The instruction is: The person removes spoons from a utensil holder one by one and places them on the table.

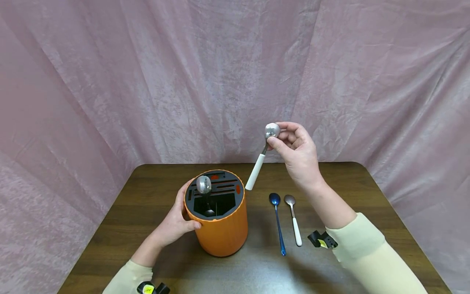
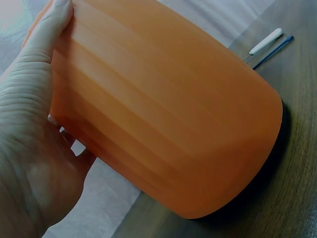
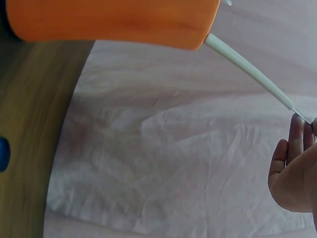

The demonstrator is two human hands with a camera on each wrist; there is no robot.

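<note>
My right hand [image 1: 299, 153] pinches a white-handled spoon [image 1: 256, 171] near its metal bowl, up in the air, the handle slanting down to the left. The handle's lower end overlaps the rim of an orange utensil holder [image 1: 222, 234] in the right wrist view. Around the left side of that holder curls my left hand [image 1: 178, 222], thumb at the front by the rim. A dark slotted insert [image 1: 220, 175] fills the holder's top. Out of its large opening a spoon [image 1: 203, 184] stands bowl up; its handle is hidden inside.
Right of the holder, a blue spoon [image 1: 279, 228] and another white-handled spoon [image 1: 295, 228] lie side by side on the brown wooden table [image 1: 147, 192], bowls toward the back. Pink cloth [image 1: 220, 81] hangs behind the table's far edge.
</note>
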